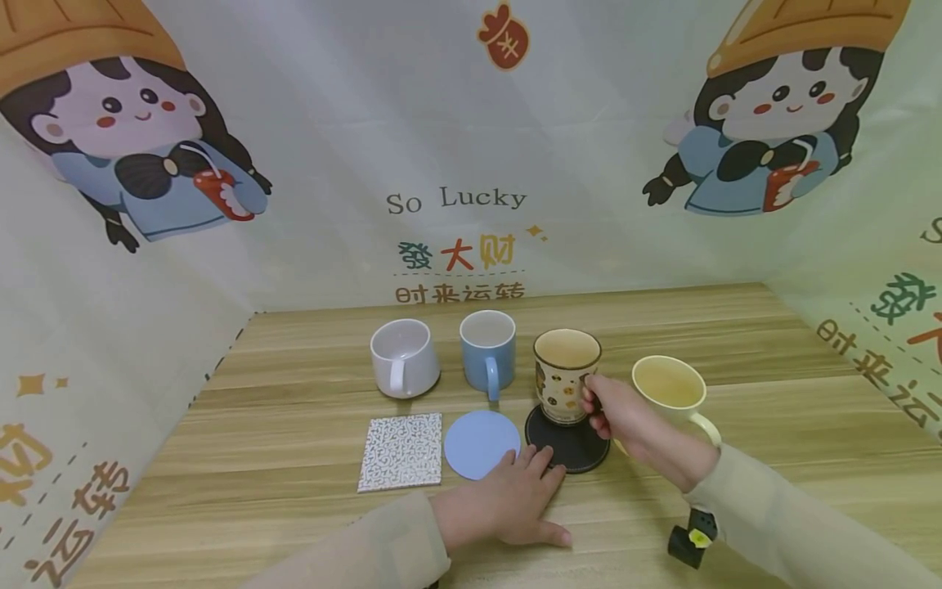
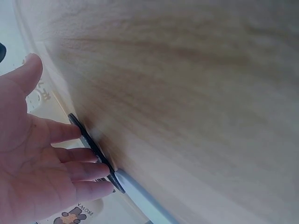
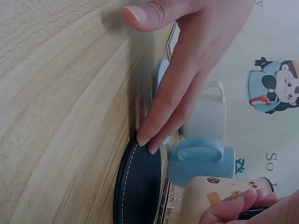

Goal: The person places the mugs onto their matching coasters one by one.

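My right hand grips the dark handle of a beige patterned mug. In the head view the mug appears upright over the far part of a round black coaster; whether its base touches cannot be told. My left hand lies with fingers extended, their tips at the coaster's near-left edge. The left wrist view shows its palm and straight fingers against the dark rim. White stitching runs round the coaster in the right wrist view.
A white mug and a blue mug stand at the back. A pale yellow mug is beside my right wrist. A square patterned coaster and a round blue coaster lie left of the black one. A printed curtain surrounds the table.
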Demonstrator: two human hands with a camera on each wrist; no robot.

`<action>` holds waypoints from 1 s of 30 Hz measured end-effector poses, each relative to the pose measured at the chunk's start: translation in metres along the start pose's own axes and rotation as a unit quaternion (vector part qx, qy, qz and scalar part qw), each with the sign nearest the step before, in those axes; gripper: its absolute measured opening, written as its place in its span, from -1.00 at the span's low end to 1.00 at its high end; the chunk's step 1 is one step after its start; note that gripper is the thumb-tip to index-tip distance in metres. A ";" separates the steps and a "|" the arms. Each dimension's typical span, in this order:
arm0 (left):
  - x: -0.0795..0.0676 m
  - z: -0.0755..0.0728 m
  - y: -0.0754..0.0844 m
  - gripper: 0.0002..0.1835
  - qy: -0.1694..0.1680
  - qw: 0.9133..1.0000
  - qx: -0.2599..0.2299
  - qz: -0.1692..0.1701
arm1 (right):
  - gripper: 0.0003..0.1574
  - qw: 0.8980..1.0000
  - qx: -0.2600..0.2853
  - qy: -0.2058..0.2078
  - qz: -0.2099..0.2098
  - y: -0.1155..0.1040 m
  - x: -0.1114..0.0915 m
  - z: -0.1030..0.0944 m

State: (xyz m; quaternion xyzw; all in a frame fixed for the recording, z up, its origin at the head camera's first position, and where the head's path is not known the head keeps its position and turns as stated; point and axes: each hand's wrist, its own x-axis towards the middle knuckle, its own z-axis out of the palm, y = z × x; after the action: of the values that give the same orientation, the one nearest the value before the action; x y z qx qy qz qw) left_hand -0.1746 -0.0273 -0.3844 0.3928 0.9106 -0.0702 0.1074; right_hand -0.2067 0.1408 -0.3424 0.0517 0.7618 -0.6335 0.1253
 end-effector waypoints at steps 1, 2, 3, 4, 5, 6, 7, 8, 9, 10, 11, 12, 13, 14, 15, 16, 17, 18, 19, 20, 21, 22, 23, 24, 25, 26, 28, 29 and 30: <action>0.000 0.000 0.000 -0.12 0.000 1.000 0.000 0.000 | -0.64 1.000 -0.001 -0.002 -0.001 0.000 -0.001 0.000; 0.000 0.000 0.000 -0.12 0.000 1.000 0.000 0.000 | -0.64 1.000 -0.001 -0.003 -0.002 0.001 -0.001 -0.001; 0.000 0.000 0.000 -0.12 -0.001 1.000 -0.001 0.000 | -0.64 1.000 0.000 -0.004 -0.002 0.001 -0.002 -0.001; 0.000 0.000 0.000 -0.12 -0.001 1.000 0.000 0.000 | -0.64 1.000 0.000 -0.005 -0.002 0.002 -0.003 -0.002; 0.000 0.000 0.000 -0.12 -0.003 1.000 -0.001 0.000 | -0.64 1.000 0.001 -0.007 -0.003 0.002 -0.003 -0.002; 0.000 0.000 0.000 -0.12 -0.004 1.000 -0.001 -0.001 | -0.65 1.000 0.001 -0.008 -0.003 0.002 -0.004 -0.002; 0.000 0.000 0.000 -0.11 -0.006 1.000 -0.001 -0.001 | -0.65 1.000 0.002 -0.009 -0.003 0.003 -0.004 -0.003; 0.000 0.000 0.000 -0.11 -0.007 1.000 -0.002 -0.002 | -0.66 1.000 0.001 -0.011 -0.004 0.003 -0.005 -0.003; 0.000 -0.001 0.000 -0.11 -0.008 1.000 -0.002 -0.003 | -0.66 1.000 0.001 -0.013 -0.004 0.003 -0.005 -0.003; 0.000 -0.001 0.000 -0.11 -0.008 1.000 -0.002 -0.003 | -0.67 1.000 0.000 -0.016 -0.006 0.004 -0.006 -0.003; -0.001 -0.001 0.000 -0.11 -0.009 1.000 -0.003 -0.003 | -0.67 1.000 -0.001 -0.019 -0.008 0.004 -0.006 -0.004; -0.001 -0.001 0.000 -0.11 -0.009 1.000 -0.004 -0.004 | -0.67 1.000 -0.002 -0.020 -0.009 0.004 -0.007 -0.004; -0.001 -0.001 0.000 -0.11 -0.009 1.000 -0.004 -0.004 | -0.66 1.000 -0.003 -0.021 -0.009 0.005 -0.007 -0.004; -0.001 0.000 0.000 -0.11 -0.008 1.000 -0.005 -0.003 | -0.66 1.000 -0.003 -0.022 -0.009 0.005 -0.007 -0.005; 0.000 0.000 0.000 -0.11 -0.008 1.000 -0.005 -0.003 | -0.66 1.000 -0.004 -0.023 -0.007 0.005 -0.008 -0.005; 0.000 0.000 0.000 -0.11 -0.008 1.000 -0.006 -0.002 | -0.65 1.000 -0.004 -0.023 -0.006 0.005 -0.008 -0.005; 0.000 0.000 0.000 -0.11 -0.009 1.000 -0.007 -0.002 | -0.65 1.000 -0.005 -0.025 -0.007 0.005 -0.008 -0.005; 0.000 0.000 0.000 -0.11 -0.009 1.000 -0.008 -0.002 | -0.65 1.000 -0.005 -0.025 -0.006 0.006 -0.008 -0.005; 0.000 0.000 0.000 -0.11 -0.010 1.000 -0.008 -0.002 | -0.65 1.000 -0.005 -0.025 -0.006 0.006 -0.008 -0.005; 0.000 0.000 0.000 -0.11 -0.010 1.000 -0.009 -0.002 | -0.66 1.000 -0.006 -0.026 -0.008 0.006 -0.009 -0.005; 0.000 0.001 0.000 -0.11 -0.011 1.000 -0.010 -0.002 | -0.66 1.000 -0.006 -0.026 -0.008 0.006 -0.009 -0.005; 0.000 0.001 0.000 -0.11 -0.012 1.000 -0.011 -0.003 | -0.66 1.000 -0.006 -0.026 -0.009 0.006 -0.009 -0.006; 0.000 0.001 0.000 -0.10 -0.012 1.000 -0.012 -0.003 | -0.66 1.000 -0.008 -0.026 -0.010 0.006 -0.010 -0.006; 0.000 0.001 0.000 -0.10 -0.012 1.000 -0.012 -0.004 | -0.66 1.000 -0.009 -0.025 -0.010 0.007 -0.010 -0.006; 0.000 0.001 0.000 -0.10 -0.012 1.000 -0.012 -0.004 | -0.65 1.000 -0.011 -0.025 -0.011 0.007 -0.010 -0.006; 0.000 0.001 0.000 -0.10 -0.012 1.000 -0.013 -0.005 | -0.65 1.000 -0.012 -0.025 -0.012 0.007 -0.010 -0.006; 0.000 0.001 0.000 -0.10 -0.012 1.000 -0.013 -0.005 | -0.64 0.999 -0.014 -0.025 -0.014 0.007 -0.011 -0.006; 0.000 0.001 0.000 -0.10 -0.011 1.000 -0.012 -0.005 | -0.64 0.999 -0.015 -0.026 -0.015 0.008 -0.012 -0.006; 0.000 0.001 0.001 -0.10 -0.011 1.000 -0.012 -0.005 | -0.64 0.999 -0.014 -0.027 -0.015 0.008 -0.012 -0.006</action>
State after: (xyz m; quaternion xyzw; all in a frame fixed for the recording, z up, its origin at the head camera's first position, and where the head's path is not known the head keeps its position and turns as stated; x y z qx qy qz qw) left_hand -0.1743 -0.0269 -0.3856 0.3859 0.9123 -0.0643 0.1213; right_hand -0.1941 0.1490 -0.3461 0.0210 0.7675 -0.6259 0.1368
